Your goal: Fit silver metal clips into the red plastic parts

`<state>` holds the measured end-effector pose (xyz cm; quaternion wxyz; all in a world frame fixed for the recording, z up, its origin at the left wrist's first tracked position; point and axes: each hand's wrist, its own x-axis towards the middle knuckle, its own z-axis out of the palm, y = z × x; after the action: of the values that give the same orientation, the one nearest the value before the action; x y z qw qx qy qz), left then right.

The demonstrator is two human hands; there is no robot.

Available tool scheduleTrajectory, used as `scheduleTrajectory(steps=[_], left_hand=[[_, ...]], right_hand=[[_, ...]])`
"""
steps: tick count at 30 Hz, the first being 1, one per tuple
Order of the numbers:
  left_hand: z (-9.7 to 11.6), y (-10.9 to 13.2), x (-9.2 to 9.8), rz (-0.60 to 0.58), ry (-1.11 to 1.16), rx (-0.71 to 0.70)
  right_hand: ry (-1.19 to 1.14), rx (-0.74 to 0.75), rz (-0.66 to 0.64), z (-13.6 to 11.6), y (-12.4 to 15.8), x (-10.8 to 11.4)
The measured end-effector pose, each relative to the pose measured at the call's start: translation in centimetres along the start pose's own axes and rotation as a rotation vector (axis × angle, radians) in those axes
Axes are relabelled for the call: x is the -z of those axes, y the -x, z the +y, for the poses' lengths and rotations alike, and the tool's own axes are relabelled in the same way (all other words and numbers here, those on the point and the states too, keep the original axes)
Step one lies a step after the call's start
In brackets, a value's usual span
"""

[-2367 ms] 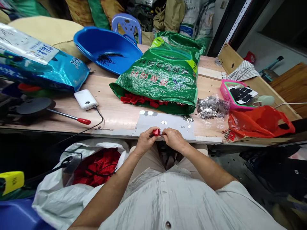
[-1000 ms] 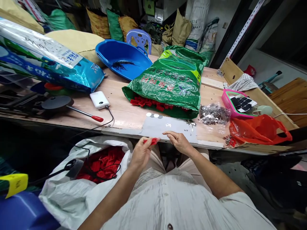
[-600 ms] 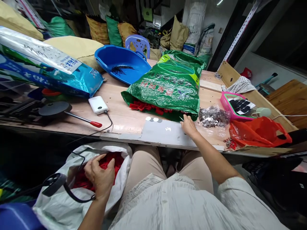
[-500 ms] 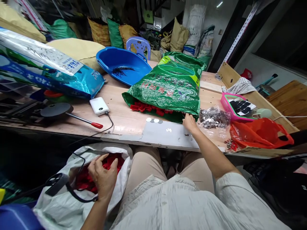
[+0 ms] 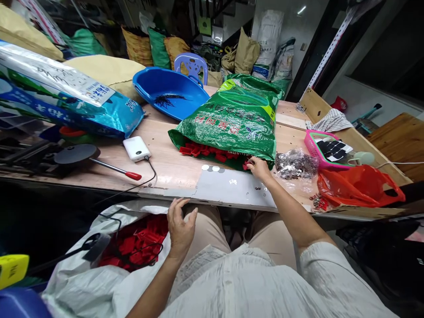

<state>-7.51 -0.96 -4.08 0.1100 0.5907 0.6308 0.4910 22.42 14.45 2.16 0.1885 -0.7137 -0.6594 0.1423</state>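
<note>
My right hand (image 5: 259, 168) reaches to the mouth of the green sack (image 5: 235, 119) lying on the table, fingers pinched on a red plastic piece (image 5: 246, 165) from the row spilling out of it (image 5: 205, 152). My left hand (image 5: 180, 225) hovers open, fingers spread, above my lap beside the white bag (image 5: 86, 274) full of red pieces (image 5: 135, 240). A grey sheet (image 5: 232, 190) with small metal bits lies at the table edge between my hands.
On the wooden table (image 5: 165, 154): a blue basin (image 5: 168, 90), a blue foil sack (image 5: 62, 104), a white power bank (image 5: 136, 148) with cable, a red-handled tool (image 5: 109, 167), a clear bag of metal parts (image 5: 294, 161), a pink basket (image 5: 326, 148), an orange bag (image 5: 359, 185).
My left hand dropped the red piece into the white bag and rose toward the table edge, now open. My right hand reached forward to the green sack and pinched a red piece.
</note>
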Motion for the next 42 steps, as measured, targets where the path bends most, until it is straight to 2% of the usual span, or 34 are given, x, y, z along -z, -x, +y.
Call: scheduleTrajectory(steps=[3, 6, 10, 14, 17, 20, 22, 24, 26, 28, 29, 30, 32, 33, 35, 37, 42], left_hand=[[1.8, -0.1, -1.4, -0.055, 0.082, -0.034], [3.5, -0.2, -3.0, -0.118, 0.165, -0.066], [5.4, -0.4, -4.9, -0.221, 0.275, -0.082], [6.5, -0.6, -6.0, -0.306, 0.384, -0.055], [6.9, -0.4, -6.3, -0.36, 0.4, -0.114], [7.2, 0.1, -6.5, -0.396, 0.359, -0.211], [7.2, 0.5, -6.6, -0.391, 0.34, -0.228], [7.2, 1.0, -6.5, -0.387, 0.348, -0.221], [7.0, 1.2, -6.4, -0.407, 0.382, -0.181], [6.9, 1.4, -6.2, -0.455, 0.456, -0.067], [7.0, 1.4, -6.1, -0.485, 0.518, 0.024], [7.0, 1.4, -6.0, -0.514, 0.598, 0.128], [7.2, 1.4, -5.9, -0.567, 0.796, 0.341], [7.4, 1.3, -5.8, -0.588, 0.896, 0.436], [7.9, 1.1, -5.5, -0.626, 1.057, 0.583], [8.4, 0.9, -5.1, -0.666, 1.163, 0.665], [8.9, 0.5, -3.9, -0.7, 1.291, 0.697]], right_hand=[[-0.271, 0.11, -0.043, 0.1, 1.5, -0.9], [-0.514, 0.124, -0.097, 0.4, 2.7, -2.1], [-0.641, 0.054, -0.085, 0.5, 4.0, -2.6], [-0.747, 0.087, -0.064, 0.2, 6.1, -1.9], [-0.852, 0.123, -0.17, -0.6, 9.0, -1.8], [-0.988, 0.031, -0.331, -1.8, 12.3, -2.4], [-1.062, -0.042, -0.395, -2.5, 14.2, -2.8], [-1.09, -0.052, -0.433, -2.9, 15.5, -3.0], [-1.064, 0.012, -0.479, -2.6, 15.9, -2.6], [-0.979, 0.08, -0.461, -1.6, 15.4, -1.9], [-0.904, 0.097, -0.406, -0.8, 14.9, -1.3], [-0.808, 0.087, -0.294, 0.1, 14.2, -0.8], [-0.494, 0.063, -0.036, 2.0, 12.6, 0.3], [-0.33, 0.07, 0.01, 2.8, 11.9, 0.7], [-0.117, 0.089, 0.003, 3.9, 10.6, 1.3], [0.008, 0.12, -0.05, 4.2, 9.8, 1.4], [0.163, 0.182, -0.13, 3.4, 8.8, 0.9]])
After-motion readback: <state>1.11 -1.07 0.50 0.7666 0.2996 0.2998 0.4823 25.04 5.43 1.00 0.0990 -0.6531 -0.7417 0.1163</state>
